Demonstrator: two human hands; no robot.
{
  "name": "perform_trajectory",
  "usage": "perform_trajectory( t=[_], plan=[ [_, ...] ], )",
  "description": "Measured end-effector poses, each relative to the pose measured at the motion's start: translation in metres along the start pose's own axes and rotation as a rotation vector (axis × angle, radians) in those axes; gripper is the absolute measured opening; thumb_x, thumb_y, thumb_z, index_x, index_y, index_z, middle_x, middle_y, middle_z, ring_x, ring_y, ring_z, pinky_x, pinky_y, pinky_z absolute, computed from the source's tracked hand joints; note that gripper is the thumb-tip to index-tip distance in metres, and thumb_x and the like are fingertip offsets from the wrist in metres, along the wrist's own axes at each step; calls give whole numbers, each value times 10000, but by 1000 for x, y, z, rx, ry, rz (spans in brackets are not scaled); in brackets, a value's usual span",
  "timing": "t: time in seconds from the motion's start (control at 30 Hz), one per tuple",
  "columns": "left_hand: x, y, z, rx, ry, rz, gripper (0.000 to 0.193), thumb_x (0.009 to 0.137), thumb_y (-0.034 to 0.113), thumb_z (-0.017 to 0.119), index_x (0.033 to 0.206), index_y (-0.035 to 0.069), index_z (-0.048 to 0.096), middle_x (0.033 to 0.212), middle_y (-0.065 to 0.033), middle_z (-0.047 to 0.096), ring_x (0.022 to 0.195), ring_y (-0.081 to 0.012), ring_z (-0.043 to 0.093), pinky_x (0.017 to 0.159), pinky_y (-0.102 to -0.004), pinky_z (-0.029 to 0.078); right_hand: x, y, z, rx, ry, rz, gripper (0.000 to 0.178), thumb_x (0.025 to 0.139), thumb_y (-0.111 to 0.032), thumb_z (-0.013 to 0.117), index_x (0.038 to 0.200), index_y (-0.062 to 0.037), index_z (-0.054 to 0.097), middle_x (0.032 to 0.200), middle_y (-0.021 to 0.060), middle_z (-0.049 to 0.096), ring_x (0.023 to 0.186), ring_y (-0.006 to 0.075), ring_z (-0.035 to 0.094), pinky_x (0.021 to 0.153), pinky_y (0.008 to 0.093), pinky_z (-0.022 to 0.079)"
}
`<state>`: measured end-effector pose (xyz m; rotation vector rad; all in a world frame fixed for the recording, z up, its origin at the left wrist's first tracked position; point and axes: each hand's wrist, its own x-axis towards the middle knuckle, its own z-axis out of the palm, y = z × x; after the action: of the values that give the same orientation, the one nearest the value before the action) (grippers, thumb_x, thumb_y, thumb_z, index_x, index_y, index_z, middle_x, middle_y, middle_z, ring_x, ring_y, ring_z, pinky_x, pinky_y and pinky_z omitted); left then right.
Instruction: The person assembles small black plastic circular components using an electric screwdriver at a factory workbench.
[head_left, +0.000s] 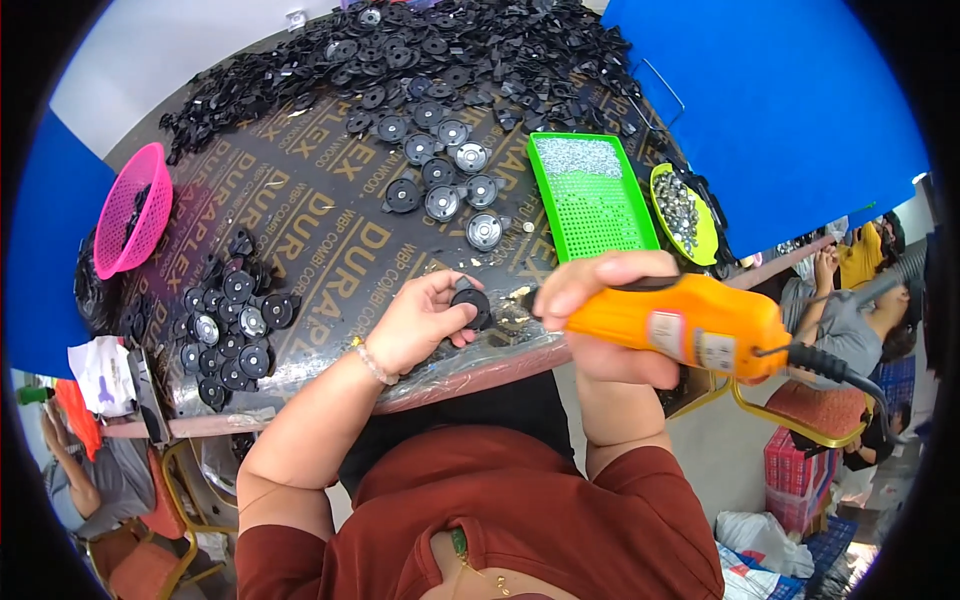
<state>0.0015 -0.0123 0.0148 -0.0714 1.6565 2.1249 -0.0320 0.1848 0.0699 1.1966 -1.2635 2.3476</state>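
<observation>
My left hand (420, 318) is closed around a small round black plastic part (470, 303), its thumb pressed on the face, just above the table near its front edge. My right hand (615, 325) grips an orange corded electric screwdriver (690, 325), held level with its tip pointing left toward the black part. The tip is blurred and appears apart from the part. Beyond my hands lie several round black parts with silver discs (484, 231). A green perforated tray (598, 200) with many small silver pieces at its far end stands beyond the screwdriver.
A heap of black parts (430, 50) covers the table's far side. A yellow-green dish (690, 215) of shiny metal pieces sits right of the tray. At left are a pink basket (135, 210) and a pile of round parts (235, 330). Blue panels (770, 110) border the table; people sit nearby.
</observation>
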Motion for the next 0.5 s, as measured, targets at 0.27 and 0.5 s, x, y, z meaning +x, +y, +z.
perform_trajectory(
  t=[0.27,0.5],
  plan=[
    [-1,1,0,46,-7,15,212,894,19,583,1101,-20,567,809,-31,623,651,-90,602,583,-232,516,6,26,23,173,82,184,776,672,-619,750,1092,-16,500,820,135,644,652,169,620,598,271,534],
    [-2,1,0,63,-6,3,199,890,22,584,1082,-25,570,831,-42,634,672,-101,613,602,-243,519,1,33,25,31,-22,247,771,677,-729,630,987,-38,484,771,106,620,600,156,603,593,285,530]
  ],
)
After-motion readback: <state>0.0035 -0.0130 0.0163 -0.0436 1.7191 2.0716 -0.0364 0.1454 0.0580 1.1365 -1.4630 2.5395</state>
